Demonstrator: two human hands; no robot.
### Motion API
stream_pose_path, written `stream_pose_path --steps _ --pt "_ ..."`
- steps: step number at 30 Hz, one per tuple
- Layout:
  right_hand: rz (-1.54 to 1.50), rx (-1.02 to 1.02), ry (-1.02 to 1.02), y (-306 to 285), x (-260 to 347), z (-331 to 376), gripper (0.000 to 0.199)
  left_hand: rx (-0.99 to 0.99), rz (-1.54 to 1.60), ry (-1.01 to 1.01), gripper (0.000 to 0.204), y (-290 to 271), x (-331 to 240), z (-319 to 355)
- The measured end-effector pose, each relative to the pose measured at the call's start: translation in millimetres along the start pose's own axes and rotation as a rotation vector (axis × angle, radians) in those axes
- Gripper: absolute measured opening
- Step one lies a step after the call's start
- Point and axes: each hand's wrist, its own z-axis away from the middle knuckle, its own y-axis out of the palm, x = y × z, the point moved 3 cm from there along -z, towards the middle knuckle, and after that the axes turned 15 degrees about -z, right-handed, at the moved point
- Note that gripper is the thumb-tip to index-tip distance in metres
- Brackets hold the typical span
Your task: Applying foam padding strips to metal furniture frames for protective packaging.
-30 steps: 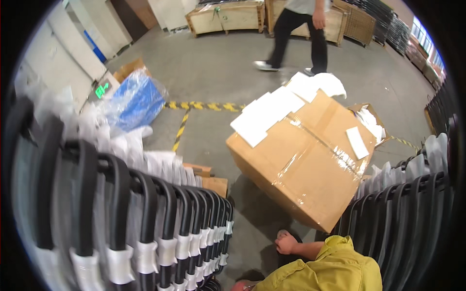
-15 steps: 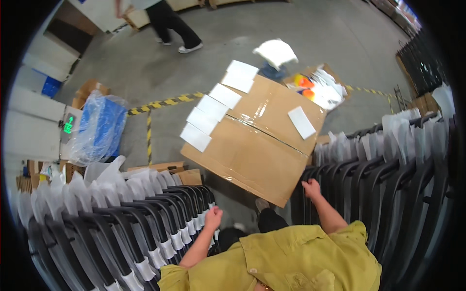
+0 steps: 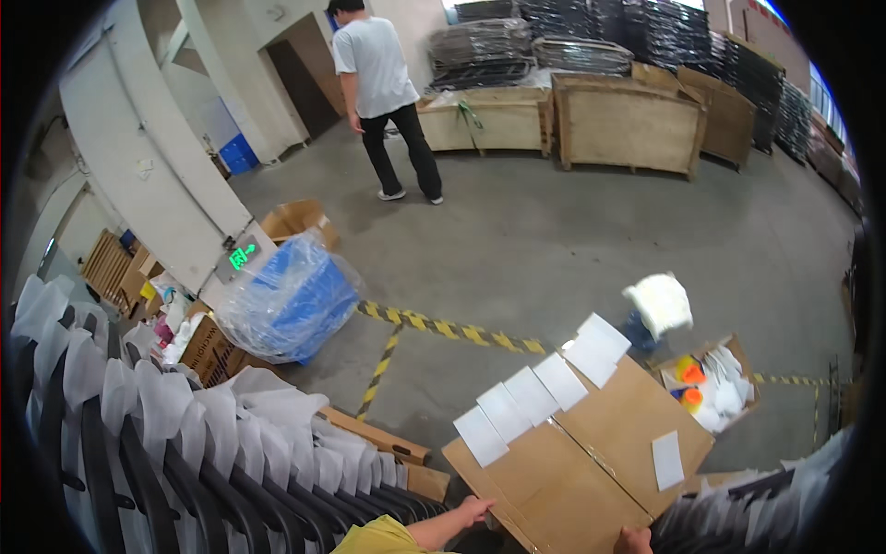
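Note:
My left hand (image 3: 473, 511) is beside the near left edge of a big flat cardboard box (image 3: 563, 475). Its fingers are curled, with nothing visible in them; whether it touches the cardboard I cannot tell. My right hand (image 3: 634, 540) shows at the bottom of the view, closed over the near side of the box and partly cut off by the picture's edge. Several white sheets (image 3: 531, 395) lie overlapping along the far left side of the box top. One more white sheet (image 3: 666, 461) lies alone near its right side.
Rows of black bent-tube frames (image 3: 208, 494) with white foam wrap stand at left, more wrapped frames (image 3: 738, 508) at right. Beyond the box are an open carton (image 3: 738, 355), a white bundle (image 3: 660, 305), a plastic-wrapped blue bin (image 3: 300, 300), wooden crates (image 3: 628, 125) and a walking person (image 3: 383, 83).
The view has tilted up and leftward, so the box and my hands sit lower and more to the right. My hands remain closed. The other person has stepped on.

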Motion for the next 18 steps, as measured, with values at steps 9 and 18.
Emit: stream_pose_path --steps 9,18 --pt "-0.517 0.205 0.338 91 81 -6 0.021 -0.217 0.138 0.150 0.044 -54 -79 -22" --pt "0.287 0.496 0.629 128 227 27 0.036 -0.335 0.044 0.234 0.036 -103 -84 -54"
